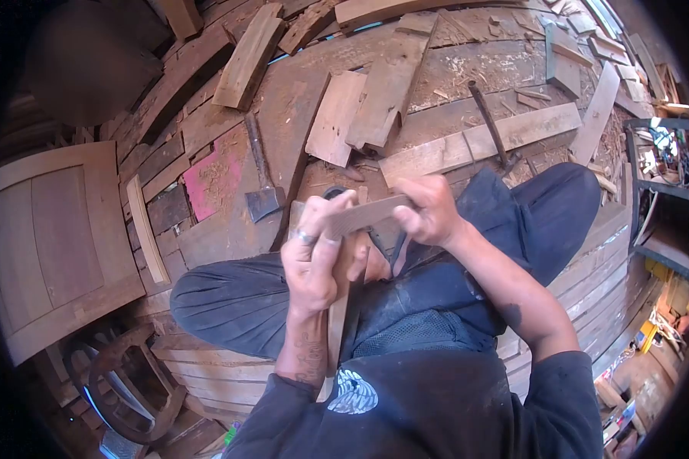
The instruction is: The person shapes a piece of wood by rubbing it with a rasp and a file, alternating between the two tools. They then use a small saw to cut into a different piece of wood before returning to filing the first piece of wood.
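A short, flat brown strip (369, 215) with a finely textured face spans the space between my two hands, above my lap. My left hand (311, 256), with a ring on one finger, is closed around its left end. At the other end, my right hand (433, 211) pinches the strip between thumb and curled fingers. A long narrow wooden piece (337, 333) runs from beneath my left hand down along the forearm toward my shirt; its upper part is partly hidden by the hand.
An axe (265, 200) lies ahead on the left, and a hammer (488, 126) stands handle-up on the right. Boards (375, 96) and shavings cover the floor in front. A panelled wooden door (61, 237) lies at left; a dark shelf (666, 191) stands at right.
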Demonstrator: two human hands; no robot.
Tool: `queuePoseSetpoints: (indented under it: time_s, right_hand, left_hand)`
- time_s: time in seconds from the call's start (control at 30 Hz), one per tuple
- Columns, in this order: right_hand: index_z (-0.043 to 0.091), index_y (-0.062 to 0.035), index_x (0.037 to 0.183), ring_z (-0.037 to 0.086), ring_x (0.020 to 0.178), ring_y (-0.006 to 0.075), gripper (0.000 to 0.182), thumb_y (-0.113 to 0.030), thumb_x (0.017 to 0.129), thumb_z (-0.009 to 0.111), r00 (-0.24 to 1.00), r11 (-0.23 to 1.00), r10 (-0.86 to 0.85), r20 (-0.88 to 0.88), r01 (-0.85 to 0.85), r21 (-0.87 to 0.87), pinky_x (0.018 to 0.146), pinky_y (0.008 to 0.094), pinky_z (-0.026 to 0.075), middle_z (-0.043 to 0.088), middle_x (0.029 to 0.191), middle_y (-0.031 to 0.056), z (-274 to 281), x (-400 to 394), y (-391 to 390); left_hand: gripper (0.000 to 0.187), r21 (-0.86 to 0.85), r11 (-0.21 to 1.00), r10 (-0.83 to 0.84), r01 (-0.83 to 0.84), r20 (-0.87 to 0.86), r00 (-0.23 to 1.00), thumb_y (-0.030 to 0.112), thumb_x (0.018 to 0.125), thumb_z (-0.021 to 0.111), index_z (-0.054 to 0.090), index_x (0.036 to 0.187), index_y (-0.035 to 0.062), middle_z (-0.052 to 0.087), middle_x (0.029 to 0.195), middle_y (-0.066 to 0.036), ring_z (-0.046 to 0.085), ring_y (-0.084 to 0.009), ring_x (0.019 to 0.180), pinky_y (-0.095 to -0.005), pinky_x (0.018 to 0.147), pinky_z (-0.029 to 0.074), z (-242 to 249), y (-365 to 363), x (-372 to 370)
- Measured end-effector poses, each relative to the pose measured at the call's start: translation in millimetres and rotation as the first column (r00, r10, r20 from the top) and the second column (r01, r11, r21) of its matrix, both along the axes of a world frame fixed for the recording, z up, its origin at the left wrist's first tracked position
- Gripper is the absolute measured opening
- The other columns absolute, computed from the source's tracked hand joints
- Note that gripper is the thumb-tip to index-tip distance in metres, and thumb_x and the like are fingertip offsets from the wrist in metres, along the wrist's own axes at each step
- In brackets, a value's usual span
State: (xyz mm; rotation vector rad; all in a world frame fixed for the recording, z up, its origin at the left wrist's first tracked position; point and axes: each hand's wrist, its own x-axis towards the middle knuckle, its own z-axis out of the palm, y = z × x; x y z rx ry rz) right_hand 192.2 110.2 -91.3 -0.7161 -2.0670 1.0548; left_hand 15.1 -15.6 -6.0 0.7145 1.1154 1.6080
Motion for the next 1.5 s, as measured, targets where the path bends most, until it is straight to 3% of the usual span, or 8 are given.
queuePoseSetpoints:
  time_s: [0.17, 0.37, 0.5, 0.67, 0.97, 1.13, 1.23, 1.5]
  right_hand:
    - [0.059, -0.0043, 0.074, 0.061, 0.054, 0.034, 0.043, -0.043, 0.093, 0.062, 0.999, 0.99, -0.044, -0.014, 0.042, -0.138, 0.053, 0.0429, 0.046, 0.054, 0.059, 0.0154, -4, 14, 6]
    - [0.06, -0.0035, 0.075, 0.062, 0.055, 0.0351, 0.041, -0.042, 0.09, 0.064, 0.99, 0.997, 0.049, -0.132, -0.041, 0.063, 0.052, 0.0446, 0.046, 0.055, 0.059, 0.0167, 68, -35, 19]
    - [0.062, -0.0045, 0.077, 0.063, 0.057, 0.0361, 0.039, -0.041, 0.089, 0.066, 1.0, 0.989, 0.009, 0.014, -0.011, 0.147, 0.053, 0.0456, 0.048, 0.056, 0.06, 0.0171, 5, -14, 13]
    - [0.062, -0.0039, 0.076, 0.063, 0.056, 0.0358, 0.037, -0.039, 0.09, 0.064, 0.996, 0.993, -0.083, 0.029, 0.085, -0.08, 0.053, 0.0452, 0.047, 0.054, 0.06, 0.017, 9, 2, 14]
    - [0.062, -0.0044, 0.077, 0.064, 0.056, 0.0338, 0.042, -0.044, 0.09, 0.066, 0.998, 0.986, 0.045, -0.032, -0.04, 0.16, 0.051, 0.0431, 0.049, 0.057, 0.061, 0.0157, 32, -40, 4]
    - [0.063, -0.0042, 0.078, 0.062, 0.055, 0.0321, 0.041, -0.038, 0.1, 0.059, 0.961, 0.946, -0.231, 0.153, 0.259, -0.196, 0.056, 0.0453, 0.046, 0.056, 0.063, 0.0176, -31, 16, 11]
    - [0.046, -0.0102, 0.068, 0.036, 0.049, 0.0093, 0.056, -0.046, 0.111, 0.046, 0.883, 0.687, -0.442, -0.154, 0.223, -0.692, 0.046, 0.0319, 0.027, 0.038, 0.058, -0.002, -47, 17, 21]
    - [0.044, -0.013, 0.073, 0.032, 0.049, 0.0064, 0.054, -0.05, 0.112, 0.04, 0.857, 0.544, -0.503, -0.113, 0.213, -0.811, 0.046, 0.0254, 0.025, 0.035, 0.06, -0.0053, -65, 10, 26]
  left_hand:
    - [0.041, 0.035, 0.999, 0.016, -0.012, -0.089, 0.996, 0.016, 0.111, 0.049, 0.058, 0.141, -0.0098, 0.061, 0.103, -0.015, 0.061, -0.0172, 0.07, -0.0254, 0.052, 0.047, 3, 1, -4]
    - [0.034, -0.088, 0.996, 0.026, -0.021, 0.056, 0.998, 0.02, 0.112, 0.049, 0.055, 0.131, -0.007, 0.065, 0.107, -0.02, 0.056, -0.0153, 0.064, -0.0219, 0.039, 0.042, -1, -4, -1]
    - [0.032, -0.021, 0.999, 0.028, -0.028, 0.001, 1.0, 0.017, 0.113, 0.046, 0.055, 0.135, -0.0035, 0.064, 0.104, -0.02, 0.055, -0.0149, 0.059, -0.0215, 0.037, 0.04, -6, -11, -6]
    - [0.032, 0.048, 0.999, 0.015, -0.018, 0.055, 0.998, 0.018, 0.114, 0.042, 0.055, 0.136, -0.0014, 0.064, 0.102, -0.02, 0.057, -0.0163, 0.057, -0.0225, 0.036, 0.042, -8, -8, -5]
    - [0.037, 0.063, 0.997, -0.045, 0.042, 0.047, 0.998, 0.02, 0.114, 0.043, 0.048, 0.144, -0.003, 0.064, 0.096, -0.02, 0.052, -0.0128, 0.049, -0.024, 0.036, 0.041, -8, -5, -8]
    - [0.042, 0.061, 0.996, 0.054, -0.062, 0.115, 0.992, 0.018, 0.114, 0.041, 0.043, 0.152, -0.001, 0.061, 0.093, -0.016, 0.05, -0.012, 0.044, -0.0239, 0.034, 0.042, -3, -3, -11]
    - [0.044, 0.082, 0.996, 0.026, -0.038, 0.135, 0.99, 0.017, 0.113, 0.04, 0.042, 0.153, -0.0015, 0.061, 0.093, -0.017, 0.05, -0.0123, 0.044, -0.0242, 0.034, 0.041, -9, 3, -9]
    - [0.06, 0.18, 0.983, -0.011, -0.033, 0.238, 0.971, 0.022, 0.103, 0.058, 0.04, 0.154, -0.0041, 0.062, 0.091, -0.017, 0.054, -0.0152, 0.045, -0.0252, 0.035, 0.047, -12, 7, -8]
